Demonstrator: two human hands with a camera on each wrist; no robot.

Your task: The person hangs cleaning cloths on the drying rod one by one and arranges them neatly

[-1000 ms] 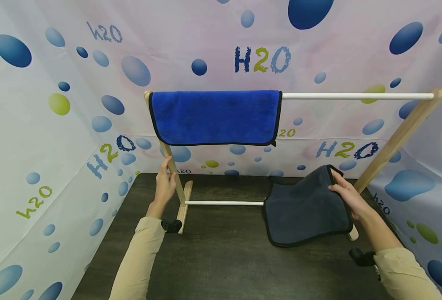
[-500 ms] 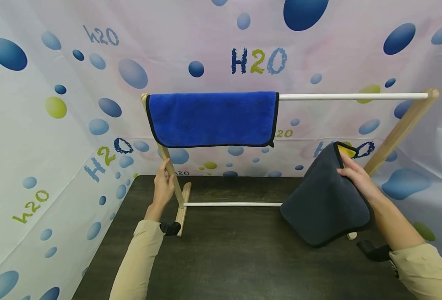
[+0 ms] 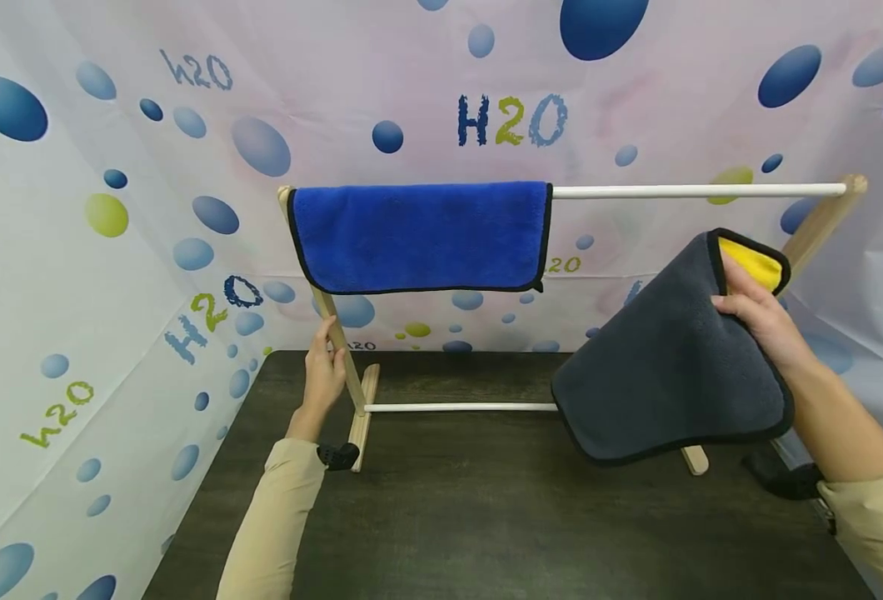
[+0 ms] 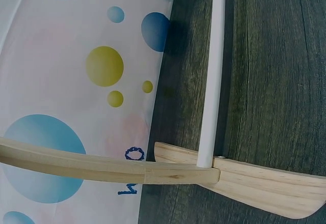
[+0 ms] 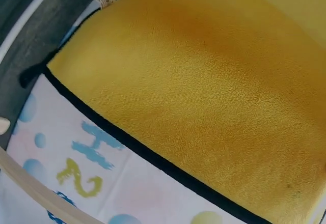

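With my right hand (image 3: pixel 765 325) I pinch a microfiber cloth (image 3: pixel 659 367) near its upper corner, in front of the rack's right side. It hangs tilted, dark grey toward me and black-edged, with a yellow face showing at the folded corner. That yellow side (image 5: pixel 204 96) fills most of the right wrist view. My left hand (image 3: pixel 324 379) grips the left wooden post (image 3: pixel 352 383) of a drying rack. On the left half of the rack's white top bar (image 3: pixel 696 192) a blue cloth (image 3: pixel 419 237) hangs folded over.
A white lower bar (image 3: pixel 460 407) joins the rack's two sides. Its wooden feet (image 4: pixel 265 186) stand on a dark wood table (image 3: pixel 441 508). Behind and at the sides hangs a bubble-print curtain (image 3: pixel 149 208). The held cloth hides part of the right post (image 3: pixel 824 225).
My right hand has lifted the grey cloth up and to the right, and more of its yellow side shows. My left hand stays on the post.
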